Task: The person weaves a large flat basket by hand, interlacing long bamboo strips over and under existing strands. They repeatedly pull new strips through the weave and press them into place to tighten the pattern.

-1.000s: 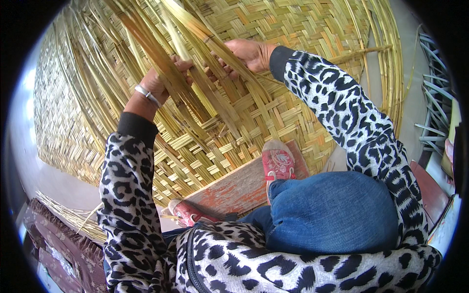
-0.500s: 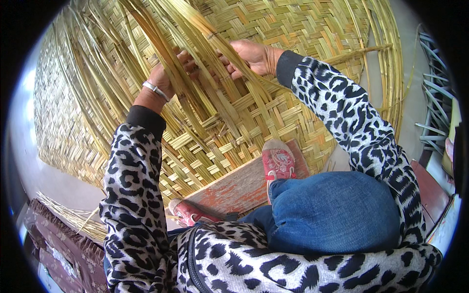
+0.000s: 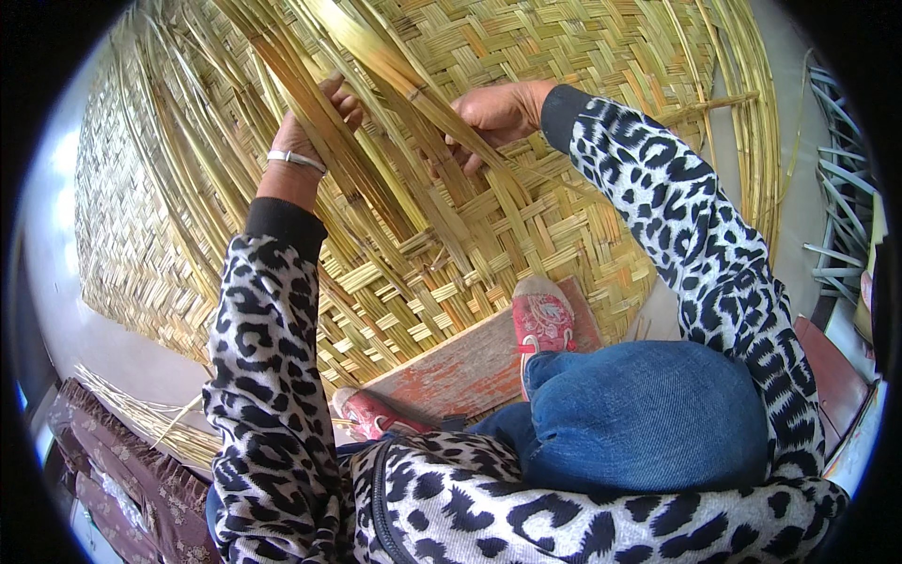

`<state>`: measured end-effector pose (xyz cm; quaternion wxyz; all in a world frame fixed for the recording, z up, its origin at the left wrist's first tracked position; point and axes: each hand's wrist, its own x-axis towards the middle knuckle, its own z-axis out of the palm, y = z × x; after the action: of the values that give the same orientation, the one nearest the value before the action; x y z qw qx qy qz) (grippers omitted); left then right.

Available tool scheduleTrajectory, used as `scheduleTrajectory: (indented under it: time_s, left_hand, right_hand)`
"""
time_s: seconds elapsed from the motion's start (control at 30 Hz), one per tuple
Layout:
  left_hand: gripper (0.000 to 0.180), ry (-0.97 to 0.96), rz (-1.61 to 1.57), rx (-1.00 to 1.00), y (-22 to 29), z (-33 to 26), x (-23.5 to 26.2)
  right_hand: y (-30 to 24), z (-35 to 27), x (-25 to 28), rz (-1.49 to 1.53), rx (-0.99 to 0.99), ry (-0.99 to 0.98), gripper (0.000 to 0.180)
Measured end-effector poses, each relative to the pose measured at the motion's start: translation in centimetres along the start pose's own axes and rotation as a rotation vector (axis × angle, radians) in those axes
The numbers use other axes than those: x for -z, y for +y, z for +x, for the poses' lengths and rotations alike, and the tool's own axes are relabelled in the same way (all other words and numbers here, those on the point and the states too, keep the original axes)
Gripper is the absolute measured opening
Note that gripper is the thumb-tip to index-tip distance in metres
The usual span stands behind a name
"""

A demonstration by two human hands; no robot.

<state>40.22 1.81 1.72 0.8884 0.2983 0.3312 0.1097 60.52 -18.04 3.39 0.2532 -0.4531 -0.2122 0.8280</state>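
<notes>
- We see a broad, yellow-green woven mat [image 3: 564, 211], spread flat.
- Over it, we see long, loose tan-and-green strips [image 3: 404, 80] slanting from the top edge toward the middle.

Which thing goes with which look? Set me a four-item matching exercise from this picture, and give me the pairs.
Things:
1. bracelet
2. woven mat
3. jeans
4. wooden board

Looks:
A. blue denim
B. red paint, patchy and worn
C. silver-coloured band
D. yellow-green, strips crossing over and under

Pairs: 1-C, 2-D, 3-A, 4-B
</notes>
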Motion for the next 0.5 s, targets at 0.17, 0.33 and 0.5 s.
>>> scheduleTrajectory:
  time_s: [0.17,0.33,0.5]
  left_hand:
    - [0.017,0.107,-0.286,-0.179,-0.1,-3.3,-0.5]
    - [0.017,0.385,-0.248,-0.291,4.2,-4.8,0.8]
    - [0.014,0.437,-0.391,-0.411,5.2,-10.9,4.1]
  right_hand:
    - [1.2,-0.6,-0.1,-0.002,0.151,0.101,0.018]
    - [1.6,-1.4,-0.8,-0.111,0.235,0.245,0.016]
    - [0.8,-2.6,0.4,-0.468,0.181,0.485,0.016]
